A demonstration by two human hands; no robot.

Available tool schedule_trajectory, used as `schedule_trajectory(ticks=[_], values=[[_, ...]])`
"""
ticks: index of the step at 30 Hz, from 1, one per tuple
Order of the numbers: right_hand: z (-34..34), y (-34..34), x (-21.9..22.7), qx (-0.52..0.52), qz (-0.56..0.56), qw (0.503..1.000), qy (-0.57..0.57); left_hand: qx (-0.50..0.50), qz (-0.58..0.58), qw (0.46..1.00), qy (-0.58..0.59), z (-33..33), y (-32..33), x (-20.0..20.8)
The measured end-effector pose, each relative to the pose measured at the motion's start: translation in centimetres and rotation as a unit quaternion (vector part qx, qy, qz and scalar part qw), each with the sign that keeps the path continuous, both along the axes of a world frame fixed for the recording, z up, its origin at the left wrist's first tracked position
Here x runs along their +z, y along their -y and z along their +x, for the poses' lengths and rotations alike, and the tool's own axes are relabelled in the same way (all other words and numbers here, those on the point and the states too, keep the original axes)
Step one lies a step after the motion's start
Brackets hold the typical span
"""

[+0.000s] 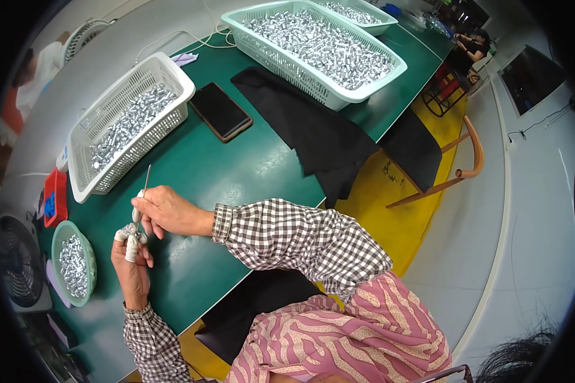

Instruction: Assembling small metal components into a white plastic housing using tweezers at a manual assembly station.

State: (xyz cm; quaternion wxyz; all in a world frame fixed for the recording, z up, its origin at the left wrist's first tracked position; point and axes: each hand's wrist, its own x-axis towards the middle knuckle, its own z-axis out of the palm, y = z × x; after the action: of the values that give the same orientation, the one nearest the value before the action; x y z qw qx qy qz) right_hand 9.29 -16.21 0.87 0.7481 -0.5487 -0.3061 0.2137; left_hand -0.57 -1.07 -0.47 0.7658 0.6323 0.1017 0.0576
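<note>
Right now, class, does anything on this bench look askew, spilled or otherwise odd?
The black cloth looks askew: it lies crooked and uneven on the green table, partly hanging over the edge near the chair. I see no plain spill; the heaped metal pieces sit within their baskets and bowl.

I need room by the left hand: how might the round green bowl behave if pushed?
The round green bowl is probably heavy for its size, since small metal pieces fill it. Lying loose and uncovered, they would likely spill if it tipped.
</note>
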Motion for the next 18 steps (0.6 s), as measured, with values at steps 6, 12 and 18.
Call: schedule_trajectory(ticks=[6,12,18], values=[[1.6,0.6,-0.4,-0.091,0.017,0.996,-0.021,0.107,0.102,0.988,0.039,0.1,-0.3,0.5],[2.5,0.7,-0.8,-0.166,0.012,0.986,0.012,0.111,0.219,0.969,0.03,-0.1,0.4,0.3],[3.5,-0.4,-1.8,-0.167,0.085,0.982,-0.014,0.107,0.425,0.897,0.058,-1.0,-0.5,0.5]])
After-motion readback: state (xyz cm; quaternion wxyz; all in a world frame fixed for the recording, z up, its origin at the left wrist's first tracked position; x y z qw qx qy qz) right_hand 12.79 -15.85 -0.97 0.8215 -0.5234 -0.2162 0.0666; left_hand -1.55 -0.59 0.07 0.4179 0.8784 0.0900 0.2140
